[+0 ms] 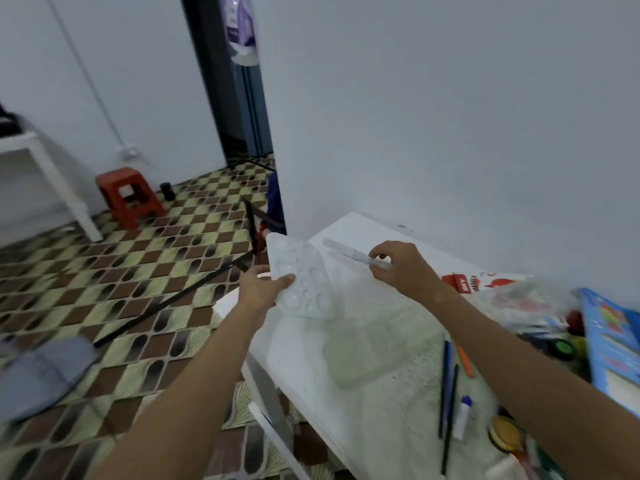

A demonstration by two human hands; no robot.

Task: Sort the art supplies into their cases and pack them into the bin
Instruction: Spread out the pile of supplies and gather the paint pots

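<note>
My left hand (260, 288) grips a white plastic paint palette (302, 275) with round wells by its lower left edge, holding it tilted above the left end of the white table (360, 393). My right hand (401, 266) pinches a clear ruler (349, 251) at its right end; the ruler points left and away, just above the table. Both hands are close together over the table's far left part.
A clear plastic case (375, 344) lies on the table below the hands. Pencils and pens (450, 382), a glue stick (463, 415), paint pots (562, 348), a blue book (613, 344) and a plastic bag (512, 296) lie to the right. A red stool (128, 197) stands on the tiled floor.
</note>
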